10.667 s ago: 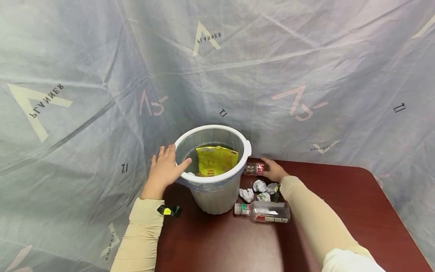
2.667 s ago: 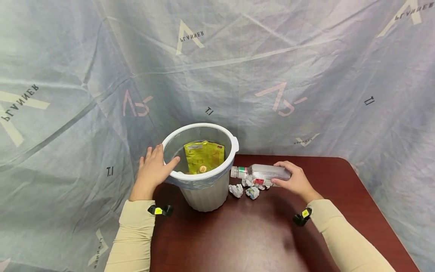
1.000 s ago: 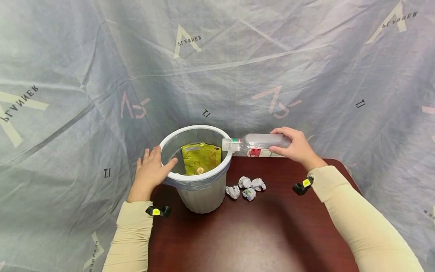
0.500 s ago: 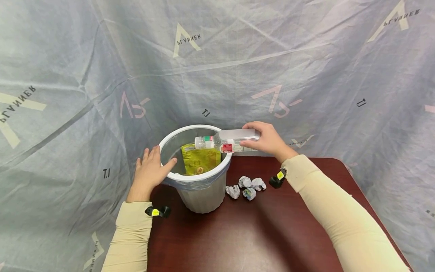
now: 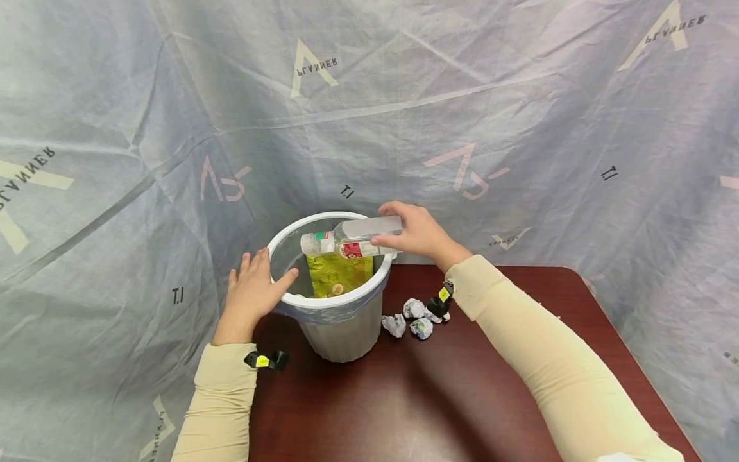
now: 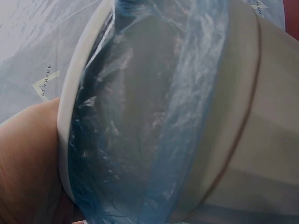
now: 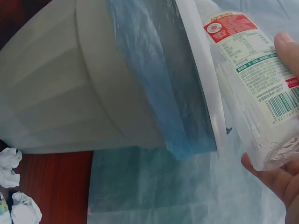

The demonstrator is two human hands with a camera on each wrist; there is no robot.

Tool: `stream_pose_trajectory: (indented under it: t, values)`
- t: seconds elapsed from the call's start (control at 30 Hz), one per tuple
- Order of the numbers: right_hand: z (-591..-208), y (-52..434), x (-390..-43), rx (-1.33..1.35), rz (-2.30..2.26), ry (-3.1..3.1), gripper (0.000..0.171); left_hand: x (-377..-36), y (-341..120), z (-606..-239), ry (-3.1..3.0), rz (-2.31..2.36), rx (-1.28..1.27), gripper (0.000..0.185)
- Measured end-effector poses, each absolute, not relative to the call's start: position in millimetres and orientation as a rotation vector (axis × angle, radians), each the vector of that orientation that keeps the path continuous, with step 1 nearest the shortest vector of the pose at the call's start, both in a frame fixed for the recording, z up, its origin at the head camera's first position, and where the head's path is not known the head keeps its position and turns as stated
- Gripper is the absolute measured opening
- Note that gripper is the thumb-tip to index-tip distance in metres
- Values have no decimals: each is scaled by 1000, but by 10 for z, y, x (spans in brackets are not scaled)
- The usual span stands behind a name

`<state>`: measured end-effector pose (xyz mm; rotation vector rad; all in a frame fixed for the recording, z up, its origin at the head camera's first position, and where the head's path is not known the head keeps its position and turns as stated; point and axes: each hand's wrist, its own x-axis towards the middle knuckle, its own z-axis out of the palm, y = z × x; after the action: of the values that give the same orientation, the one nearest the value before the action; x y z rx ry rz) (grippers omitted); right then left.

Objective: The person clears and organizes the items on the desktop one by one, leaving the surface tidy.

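Clear plastic bottle (image 5: 352,236) gripped sideways in my right hand (image 5: 418,234) over the bin (image 5: 340,321) at frame centre; left hand (image 5: 251,296) rests flat-fingered on the rim; I judge release comes next.

a dark red-brown wooden table (image 5: 462,410) carries a few crumpled white paper balls (image 5: 411,318) clustered together. behind it hangs a creased grey-blue fabric backdrop (image 5: 519,115) printed with pale triangle logos and mirrored lettering.
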<state>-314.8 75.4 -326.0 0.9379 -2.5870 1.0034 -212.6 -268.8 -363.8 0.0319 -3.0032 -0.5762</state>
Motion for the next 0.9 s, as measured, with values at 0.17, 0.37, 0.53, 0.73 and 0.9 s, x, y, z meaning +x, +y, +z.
stream_pose_trajectory:
  t: [0.17,0.37,0.53,0.73,0.9]
  values:
    - [-3262,718,-3134,958,1172,-2536,66,-2121,-2697,-3645,-3002,-580,29,103]
    - [-3317,857,-3127,961,1193,-2429,60,-2132,-2699,-3655,-2994,-582,25,103]
    - [-3471,1076,-3169,893,1216,-2392,57,-2147,-2706,-3663,-2994,-588,22,102]
    - [-3788,1371,-3296,774,1298,-2355,53,-2187,-2710,-3682,-2997,-581,24,103]
    - [-4107,1578,-3372,706,1339,-2401,53,-2205,-2716,-3680,-3000,-577,25,102]
